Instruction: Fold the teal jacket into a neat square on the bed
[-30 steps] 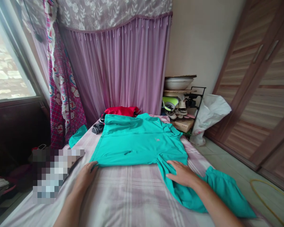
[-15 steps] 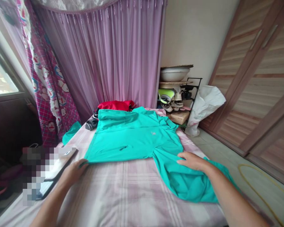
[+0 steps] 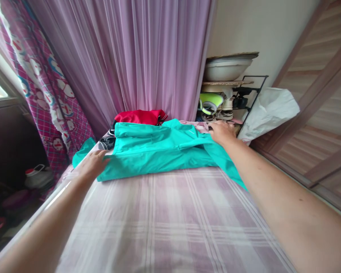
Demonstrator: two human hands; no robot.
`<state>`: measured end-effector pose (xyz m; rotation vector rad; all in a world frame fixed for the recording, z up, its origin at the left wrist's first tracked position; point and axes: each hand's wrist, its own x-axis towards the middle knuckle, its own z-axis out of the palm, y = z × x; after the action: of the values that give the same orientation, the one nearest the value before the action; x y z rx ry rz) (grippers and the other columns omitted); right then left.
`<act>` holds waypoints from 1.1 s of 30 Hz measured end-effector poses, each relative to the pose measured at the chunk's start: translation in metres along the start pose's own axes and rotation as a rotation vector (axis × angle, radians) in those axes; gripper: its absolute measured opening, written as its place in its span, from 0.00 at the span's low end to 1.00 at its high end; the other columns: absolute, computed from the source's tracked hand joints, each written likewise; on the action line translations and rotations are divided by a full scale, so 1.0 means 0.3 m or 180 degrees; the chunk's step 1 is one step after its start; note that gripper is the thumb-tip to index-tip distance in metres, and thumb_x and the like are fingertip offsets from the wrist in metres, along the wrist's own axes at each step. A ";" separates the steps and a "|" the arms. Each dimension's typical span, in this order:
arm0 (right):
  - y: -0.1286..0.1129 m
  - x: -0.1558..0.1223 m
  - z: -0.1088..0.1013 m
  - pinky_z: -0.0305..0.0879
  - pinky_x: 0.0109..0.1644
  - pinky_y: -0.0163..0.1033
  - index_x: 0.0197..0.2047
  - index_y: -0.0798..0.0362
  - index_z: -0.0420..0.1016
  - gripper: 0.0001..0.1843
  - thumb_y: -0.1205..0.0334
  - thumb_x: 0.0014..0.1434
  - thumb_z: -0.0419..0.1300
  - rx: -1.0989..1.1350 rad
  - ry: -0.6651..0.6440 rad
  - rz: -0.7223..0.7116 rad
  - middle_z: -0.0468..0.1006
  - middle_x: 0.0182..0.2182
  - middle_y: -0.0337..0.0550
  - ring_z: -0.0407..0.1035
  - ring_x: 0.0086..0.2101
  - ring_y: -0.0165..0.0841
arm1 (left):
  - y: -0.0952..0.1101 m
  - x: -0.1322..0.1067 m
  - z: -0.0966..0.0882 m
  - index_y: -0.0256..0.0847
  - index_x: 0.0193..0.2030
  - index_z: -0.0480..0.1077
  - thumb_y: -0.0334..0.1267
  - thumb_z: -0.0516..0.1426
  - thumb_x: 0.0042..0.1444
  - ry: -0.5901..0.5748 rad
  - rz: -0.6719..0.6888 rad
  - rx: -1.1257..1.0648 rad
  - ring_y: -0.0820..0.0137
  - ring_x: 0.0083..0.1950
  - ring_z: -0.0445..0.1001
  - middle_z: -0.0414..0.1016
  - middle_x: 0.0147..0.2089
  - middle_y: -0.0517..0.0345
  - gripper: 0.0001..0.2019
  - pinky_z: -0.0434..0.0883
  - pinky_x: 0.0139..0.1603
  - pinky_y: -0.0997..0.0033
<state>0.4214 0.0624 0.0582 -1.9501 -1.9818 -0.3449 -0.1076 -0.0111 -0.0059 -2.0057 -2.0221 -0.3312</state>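
Observation:
A teal shirt (image 3: pixel 159 151) lies doubled over on a pink checked bed sheet (image 3: pixel 159 227), its lower part now folded toward the far end of the bed. My right hand (image 3: pixel 221 132) is at the shirt's far right corner, shut on the teal fabric, and a strip of cloth runs from it down to the sheet. My left hand (image 3: pixel 93 163) rests with its fingers apart on the shirt's left edge. A teal sleeve (image 3: pixel 82 151) sticks out on the left, beyond that hand.
A red garment (image 3: pixel 139 117) and a black item (image 3: pixel 107 142) lie at the head of the bed. Behind hang a lilac curtain (image 3: pixel 125 57) and a patterned curtain (image 3: pixel 45 87). To the right stand a shoe rack (image 3: pixel 251 91) with a white basin (image 3: pixel 227 69) and a white plastic bag (image 3: pixel 268 112).
The shirt's lower part and right sleeve have moved from the near side of the bed to the far side, folded over the upper part. My right hand has moved far forward; my left stays at the edge.

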 end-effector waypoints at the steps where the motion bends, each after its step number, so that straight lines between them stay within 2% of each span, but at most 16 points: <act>1: -0.025 0.008 0.002 0.64 0.52 0.51 0.56 0.50 0.76 0.21 0.60 0.62 0.53 0.0081 0.0360 0.0015 0.76 0.54 0.54 0.68 0.52 0.48 | 0.019 0.007 0.019 0.43 0.59 0.72 0.48 0.50 0.60 0.0109 0.0008 0.0046 0.53 0.59 0.73 0.74 0.61 0.46 0.24 0.70 0.56 0.57; 2: -0.049 -0.003 0.007 0.63 0.54 0.51 0.58 0.51 0.75 0.22 0.60 0.63 0.51 0.0209 0.0616 -0.0063 0.75 0.55 0.54 0.67 0.54 0.48 | 0.035 0.000 0.041 0.43 0.62 0.69 0.48 0.50 0.61 0.0137 0.0045 0.0077 0.53 0.62 0.70 0.70 0.65 0.46 0.25 0.68 0.59 0.55; 4: -0.094 -0.074 0.036 0.63 0.55 0.49 0.57 0.53 0.76 0.22 0.62 0.65 0.48 0.0509 0.0675 -0.0432 0.76 0.55 0.52 0.68 0.53 0.46 | 0.055 -0.044 0.090 0.45 0.63 0.68 0.51 0.48 0.62 0.0010 0.0218 0.0003 0.55 0.64 0.69 0.69 0.66 0.48 0.26 0.66 0.62 0.54; 6: -0.123 -0.186 0.099 0.64 0.55 0.45 0.54 0.52 0.78 0.22 0.63 0.66 0.46 0.0703 0.0250 -0.0872 0.78 0.52 0.49 0.70 0.51 0.42 | 0.053 -0.107 0.135 0.47 0.61 0.70 0.53 0.47 0.63 -0.0202 0.0447 -0.0174 0.56 0.62 0.71 0.72 0.64 0.51 0.25 0.65 0.63 0.54; 8: -0.130 -0.301 0.191 0.65 0.55 0.42 0.55 0.50 0.78 0.22 0.65 0.64 0.49 0.0726 -0.0531 -0.1261 0.79 0.52 0.46 0.71 0.50 0.39 | 0.035 -0.165 0.168 0.49 0.60 0.71 0.55 0.48 0.62 -0.0368 0.0571 -0.0287 0.56 0.62 0.72 0.74 0.62 0.52 0.25 0.64 0.65 0.53; 10: -0.116 -0.382 0.286 0.63 0.59 0.44 0.60 0.52 0.74 0.28 0.71 0.59 0.50 0.0554 -0.0872 -0.1302 0.75 0.57 0.48 0.69 0.55 0.40 | 0.013 -0.201 0.188 0.49 0.60 0.71 0.55 0.50 0.61 -0.0459 0.0582 -0.0317 0.56 0.62 0.71 0.74 0.63 0.53 0.25 0.63 0.65 0.53; 12: -0.093 -0.412 0.355 0.62 0.60 0.47 0.64 0.54 0.69 0.32 0.73 0.56 0.50 0.0333 -0.0882 -0.1198 0.72 0.61 0.51 0.66 0.58 0.42 | -0.002 -0.213 0.197 0.48 0.61 0.71 0.54 0.51 0.60 -0.0513 0.0549 -0.0309 0.56 0.62 0.72 0.74 0.62 0.52 0.26 0.65 0.64 0.54; 14: -0.079 -0.400 0.384 0.63 0.58 0.48 0.65 0.55 0.68 0.32 0.74 0.58 0.50 0.0090 -0.0844 -0.1035 0.72 0.60 0.54 0.67 0.56 0.43 | -0.001 -0.209 0.197 0.47 0.61 0.71 0.52 0.50 0.61 -0.0548 0.0523 -0.0269 0.56 0.61 0.73 0.75 0.61 0.50 0.25 0.66 0.63 0.54; 18: -0.087 -0.348 0.350 0.63 0.50 0.42 0.54 0.50 0.77 0.23 0.69 0.64 0.46 -0.0337 -0.0978 -0.0829 0.79 0.49 0.52 0.69 0.47 0.40 | 0.039 -0.193 0.171 0.44 0.58 0.73 0.45 0.45 0.63 -0.0650 0.0454 -0.0055 0.56 0.55 0.77 0.79 0.56 0.49 0.24 0.70 0.57 0.57; 20: -0.091 -0.342 0.322 0.62 0.49 0.41 0.48 0.49 0.80 0.22 0.69 0.65 0.46 -0.0311 -0.0997 -0.0788 0.79 0.45 0.50 0.69 0.46 0.40 | 0.060 -0.199 0.147 0.44 0.56 0.74 0.42 0.43 0.64 -0.0692 0.0378 0.0069 0.55 0.52 0.79 0.81 0.52 0.48 0.24 0.72 0.54 0.57; 22: -0.082 -0.357 0.298 0.62 0.49 0.42 0.46 0.49 0.81 0.21 0.69 0.64 0.46 -0.0167 -0.1003 -0.0748 0.78 0.45 0.49 0.68 0.45 0.41 | 0.070 -0.221 0.123 0.44 0.55 0.75 0.41 0.42 0.64 -0.0674 0.0364 0.0140 0.55 0.50 0.80 0.81 0.51 0.48 0.23 0.73 0.51 0.57; 27: -0.026 -0.475 0.256 0.63 0.48 0.42 0.46 0.48 0.81 0.21 0.69 0.63 0.48 -0.0124 -0.1081 -0.0881 0.78 0.44 0.47 0.70 0.44 0.40 | 0.038 -0.348 0.092 0.46 0.51 0.77 0.39 0.44 0.62 -0.0498 0.0622 0.0029 0.57 0.50 0.79 0.82 0.49 0.50 0.22 0.71 0.57 0.56; 30: 0.002 -0.572 0.227 0.64 0.48 0.41 0.46 0.48 0.81 0.22 0.70 0.63 0.47 -0.0021 -0.1136 -0.0933 0.79 0.44 0.47 0.71 0.45 0.39 | 0.010 -0.435 0.089 0.48 0.51 0.77 0.44 0.45 0.62 -0.0547 0.0681 -0.0148 0.58 0.51 0.79 0.82 0.49 0.52 0.22 0.72 0.56 0.59; 31: 0.012 -0.600 0.217 0.64 0.48 0.41 0.48 0.48 0.80 0.22 0.69 0.63 0.47 0.0068 -0.1130 -0.0823 0.80 0.45 0.47 0.72 0.46 0.39 | 0.005 -0.455 0.087 0.48 0.51 0.77 0.47 0.46 0.62 -0.0585 0.0686 -0.0223 0.58 0.51 0.79 0.82 0.50 0.52 0.22 0.72 0.55 0.60; 33: 0.038 -0.640 0.201 0.66 0.48 0.42 0.53 0.47 0.77 0.20 0.64 0.63 0.49 0.0255 -0.1111 -0.0285 0.81 0.46 0.47 0.73 0.47 0.41 | 0.005 -0.477 0.078 0.48 0.52 0.77 0.54 0.46 0.61 -0.0676 0.0678 -0.0358 0.57 0.51 0.79 0.82 0.51 0.52 0.24 0.74 0.53 0.61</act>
<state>0.4289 -0.0889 -0.0748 -1.9820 -2.2605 0.0602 -0.1067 -0.1370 -0.0778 -2.3915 -1.9190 -0.1976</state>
